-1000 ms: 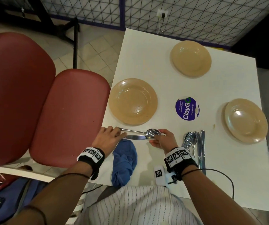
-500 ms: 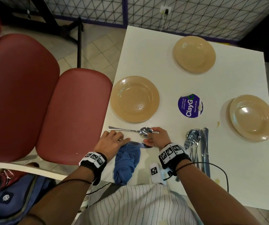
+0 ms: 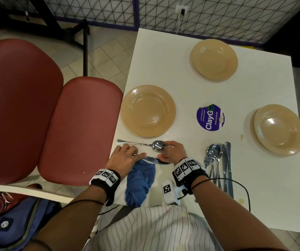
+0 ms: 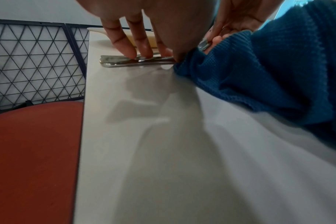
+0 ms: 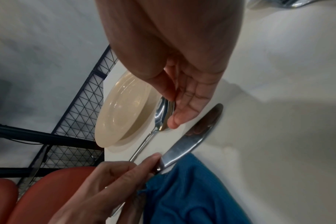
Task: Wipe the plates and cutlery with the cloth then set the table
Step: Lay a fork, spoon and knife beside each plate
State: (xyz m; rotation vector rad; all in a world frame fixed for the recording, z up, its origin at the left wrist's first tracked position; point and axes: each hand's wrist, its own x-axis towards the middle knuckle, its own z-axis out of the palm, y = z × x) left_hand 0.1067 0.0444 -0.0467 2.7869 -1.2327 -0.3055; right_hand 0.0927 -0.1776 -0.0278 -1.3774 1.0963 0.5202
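A steel spoon [image 3: 138, 143] [image 5: 161, 112] lies on the white table [image 3: 163, 69] just below the near-left beige plate [image 3: 148, 110] [image 5: 123, 112]. My right hand [image 3: 165, 149] [image 5: 173, 103] pinches the tip of its bowl between thumb and fingers. My left hand [image 3: 136, 154] [image 4: 144, 56] grips the handle of a table knife [image 3: 154, 160] [image 4: 125, 63] [image 5: 192, 136]. The knife lies flat, parallel to the spoon and closer to me. Its handle end sits at the top edge of the crumpled blue cloth [image 3: 140, 180] [image 4: 269, 68] [image 5: 192, 189].
Two more beige plates sit at the far middle [image 3: 214, 59] and the right [image 3: 279, 129]. A pile of cutlery [image 3: 218, 160] lies right of my right wrist. A purple round sticker [image 3: 210, 117] marks the table's middle. Red chairs [image 3: 80, 127] stand against the left edge.
Both hands held the spoon and knife together a second ago. The spoon now lies on the table below the plate, and my left hand has drawn the knife back to the cloth.
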